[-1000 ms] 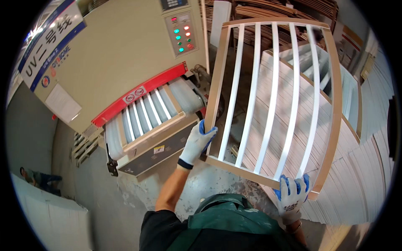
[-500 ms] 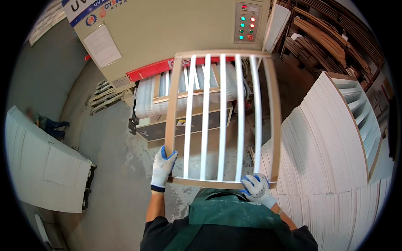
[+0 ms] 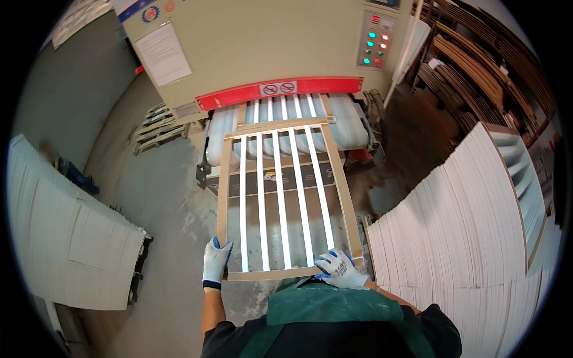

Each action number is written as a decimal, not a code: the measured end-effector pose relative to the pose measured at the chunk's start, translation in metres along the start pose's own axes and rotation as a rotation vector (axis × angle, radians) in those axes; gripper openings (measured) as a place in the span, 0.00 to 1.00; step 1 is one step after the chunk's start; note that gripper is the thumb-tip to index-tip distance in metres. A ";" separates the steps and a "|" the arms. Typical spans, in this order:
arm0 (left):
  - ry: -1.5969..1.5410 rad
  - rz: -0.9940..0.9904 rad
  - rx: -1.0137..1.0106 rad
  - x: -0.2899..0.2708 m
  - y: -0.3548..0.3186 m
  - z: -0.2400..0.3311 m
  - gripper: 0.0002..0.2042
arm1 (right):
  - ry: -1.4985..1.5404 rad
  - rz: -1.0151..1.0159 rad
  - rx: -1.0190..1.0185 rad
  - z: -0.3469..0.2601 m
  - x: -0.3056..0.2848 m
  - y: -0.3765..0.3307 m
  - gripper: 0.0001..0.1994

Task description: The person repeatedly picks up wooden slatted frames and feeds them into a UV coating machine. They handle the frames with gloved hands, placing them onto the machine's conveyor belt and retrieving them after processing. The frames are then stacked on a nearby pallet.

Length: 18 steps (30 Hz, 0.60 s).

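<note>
Both my hands, in white gloves with blue palms, hold a slatted frame [image 3: 222, 197] with tan edges and several white slats. At its near left corner my left hand [image 3: 216, 261] is closed round the side rail. My right hand [image 3: 340, 268] grips the near rail towards the right corner. The frame's far end lies at the front of a mesh conveyor belt [image 3: 349, 132], close behind another slatted frame [image 3: 286, 121]. That second frame lies on the belt, its far part hidden under the red guard of the machine.
A large beige machine [image 3: 268, 42] with a red guard bar [image 3: 239, 95] and a lit control panel [image 3: 375, 45] stands ahead. Stacked white panels [image 3: 441, 215] rise on the right, with another stack [image 3: 65, 238] on the left. Beyond that stack is a person [image 3: 74, 174]. Pallets [image 3: 158, 128] sit beside the machine.
The frame in my hands has moved left and down, its far end now at the belt's front. The other frame has gone further under the guard. My view has shifted slightly.
</note>
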<state>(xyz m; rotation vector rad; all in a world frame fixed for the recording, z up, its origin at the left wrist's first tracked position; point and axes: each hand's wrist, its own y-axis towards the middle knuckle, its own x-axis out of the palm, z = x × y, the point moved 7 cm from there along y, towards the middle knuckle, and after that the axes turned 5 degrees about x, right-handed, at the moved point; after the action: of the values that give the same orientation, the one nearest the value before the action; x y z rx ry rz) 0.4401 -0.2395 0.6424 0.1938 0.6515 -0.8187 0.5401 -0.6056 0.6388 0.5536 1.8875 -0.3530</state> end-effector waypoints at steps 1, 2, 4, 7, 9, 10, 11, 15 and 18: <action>0.030 0.004 -0.001 -0.002 0.006 -0.007 0.14 | 0.001 0.000 0.010 -0.003 -0.001 0.006 0.24; 0.057 -0.004 0.007 -0.001 0.016 -0.013 0.15 | -0.003 0.005 0.033 -0.006 -0.002 0.009 0.24; 0.100 -0.015 -0.002 0.000 0.031 -0.021 0.18 | -0.028 0.048 0.036 -0.009 -0.002 0.016 0.24; 0.050 -0.058 -0.038 -0.005 0.039 -0.002 0.18 | -0.023 0.080 0.061 -0.006 -0.001 0.028 0.23; 0.071 -0.044 0.017 -0.002 0.051 -0.008 0.19 | -0.008 0.091 0.062 -0.005 -0.004 0.037 0.22; 0.086 -0.038 0.043 -0.001 0.057 -0.013 0.20 | 0.001 0.097 0.054 -0.004 -0.008 0.043 0.22; 0.099 -0.058 0.022 0.003 0.063 -0.021 0.20 | 0.011 0.103 0.046 -0.003 -0.012 0.048 0.21; 0.046 -0.149 -0.007 0.013 0.085 -0.023 0.23 | -0.023 0.071 0.079 0.015 -0.014 0.061 0.21; 0.058 -0.161 0.015 0.013 0.095 -0.008 0.23 | 0.016 0.091 0.083 0.027 -0.019 0.072 0.22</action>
<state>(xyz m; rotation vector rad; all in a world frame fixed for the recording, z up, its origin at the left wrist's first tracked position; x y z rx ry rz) 0.5120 -0.1799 0.6202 0.1804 0.7222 -0.9757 0.6053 -0.5620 0.6476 0.6980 1.8626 -0.3689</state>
